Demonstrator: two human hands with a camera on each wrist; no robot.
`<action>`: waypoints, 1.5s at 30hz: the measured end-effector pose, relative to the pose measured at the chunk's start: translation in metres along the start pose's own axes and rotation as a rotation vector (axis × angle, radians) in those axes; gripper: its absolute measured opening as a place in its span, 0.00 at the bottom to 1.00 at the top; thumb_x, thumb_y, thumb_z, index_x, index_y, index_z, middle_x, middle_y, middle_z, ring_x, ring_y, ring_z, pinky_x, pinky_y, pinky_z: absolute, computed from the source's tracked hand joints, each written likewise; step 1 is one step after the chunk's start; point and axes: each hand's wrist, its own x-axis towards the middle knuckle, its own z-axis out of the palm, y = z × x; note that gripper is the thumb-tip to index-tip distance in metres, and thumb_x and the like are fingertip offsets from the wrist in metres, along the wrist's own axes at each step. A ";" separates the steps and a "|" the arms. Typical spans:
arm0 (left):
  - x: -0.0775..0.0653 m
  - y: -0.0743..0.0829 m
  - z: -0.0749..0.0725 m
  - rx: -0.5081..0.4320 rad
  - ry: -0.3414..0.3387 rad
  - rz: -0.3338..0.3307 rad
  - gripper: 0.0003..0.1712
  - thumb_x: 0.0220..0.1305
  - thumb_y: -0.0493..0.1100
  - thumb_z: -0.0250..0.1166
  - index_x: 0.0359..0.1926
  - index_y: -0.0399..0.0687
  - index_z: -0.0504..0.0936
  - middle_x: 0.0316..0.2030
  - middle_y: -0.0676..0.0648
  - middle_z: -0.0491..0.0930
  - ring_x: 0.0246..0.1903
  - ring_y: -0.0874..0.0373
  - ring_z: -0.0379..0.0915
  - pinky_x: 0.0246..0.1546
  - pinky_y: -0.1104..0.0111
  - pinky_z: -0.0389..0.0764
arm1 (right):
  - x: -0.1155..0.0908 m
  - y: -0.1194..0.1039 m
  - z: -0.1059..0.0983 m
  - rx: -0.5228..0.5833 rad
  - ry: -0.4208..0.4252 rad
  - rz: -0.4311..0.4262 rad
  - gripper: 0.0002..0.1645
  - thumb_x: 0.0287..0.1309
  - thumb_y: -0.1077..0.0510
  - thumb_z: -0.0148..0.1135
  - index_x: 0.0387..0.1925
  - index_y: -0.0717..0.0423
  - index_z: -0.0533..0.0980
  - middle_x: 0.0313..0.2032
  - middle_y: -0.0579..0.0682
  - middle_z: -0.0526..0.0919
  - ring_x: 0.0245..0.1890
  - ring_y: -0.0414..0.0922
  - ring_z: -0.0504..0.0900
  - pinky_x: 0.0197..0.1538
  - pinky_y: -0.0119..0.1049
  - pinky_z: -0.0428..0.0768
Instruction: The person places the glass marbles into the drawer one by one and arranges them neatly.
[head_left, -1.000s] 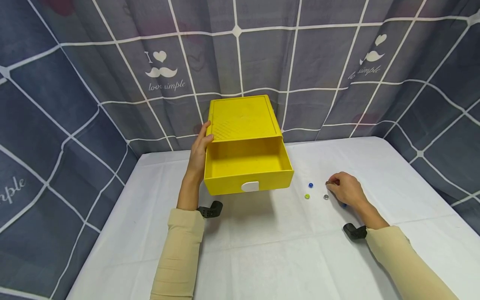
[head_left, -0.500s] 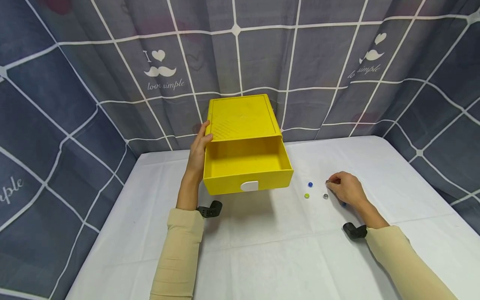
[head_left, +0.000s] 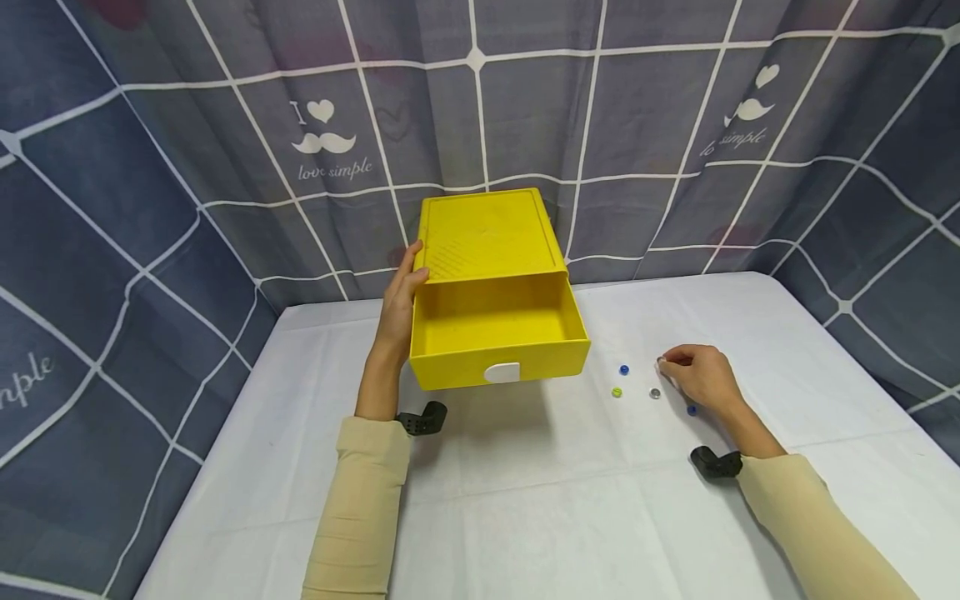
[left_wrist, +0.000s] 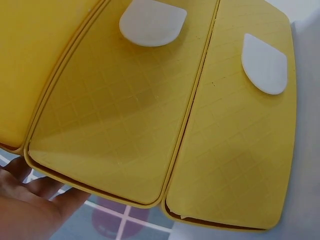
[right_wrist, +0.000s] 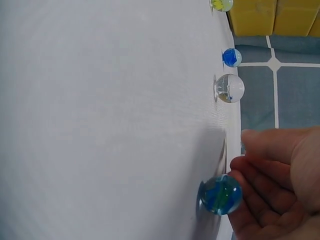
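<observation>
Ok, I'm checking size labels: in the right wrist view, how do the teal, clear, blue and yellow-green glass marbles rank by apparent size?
1. Teal glass marble
2. Clear glass marble
3. Blue glass marble and yellow-green glass marble: unranked, as the top edge cuts the latter.

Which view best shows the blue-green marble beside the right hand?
The right wrist view: the blue-green marble appears large, its blue and green swirls visible, partly in front of the right hand. The head view shows it only as a small blue dot beside that hand; the left wrist view doesn't show it.
</observation>
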 end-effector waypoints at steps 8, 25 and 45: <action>0.000 0.000 0.002 -0.003 0.001 0.005 0.35 0.72 0.51 0.45 0.78 0.57 0.52 0.76 0.54 0.47 0.71 0.60 0.47 0.71 0.59 0.50 | -0.001 -0.003 -0.001 0.027 -0.010 0.017 0.17 0.64 0.58 0.62 0.46 0.70 0.81 0.41 0.65 0.83 0.39 0.56 0.79 0.38 0.42 0.74; 0.001 0.001 0.001 0.027 0.016 -0.016 0.36 0.71 0.52 0.46 0.78 0.59 0.53 0.76 0.55 0.47 0.72 0.60 0.46 0.71 0.58 0.48 | -0.004 -0.033 -0.019 0.087 0.076 -0.120 0.18 0.65 0.55 0.62 0.46 0.66 0.82 0.40 0.62 0.85 0.40 0.57 0.82 0.35 0.33 0.75; 0.000 0.001 0.001 0.016 0.013 -0.003 0.36 0.70 0.52 0.45 0.77 0.58 0.53 0.76 0.54 0.48 0.71 0.59 0.49 0.70 0.57 0.51 | -0.016 -0.104 -0.026 0.248 0.140 -0.245 0.13 0.62 0.57 0.67 0.43 0.62 0.84 0.37 0.55 0.87 0.33 0.39 0.83 0.36 0.22 0.75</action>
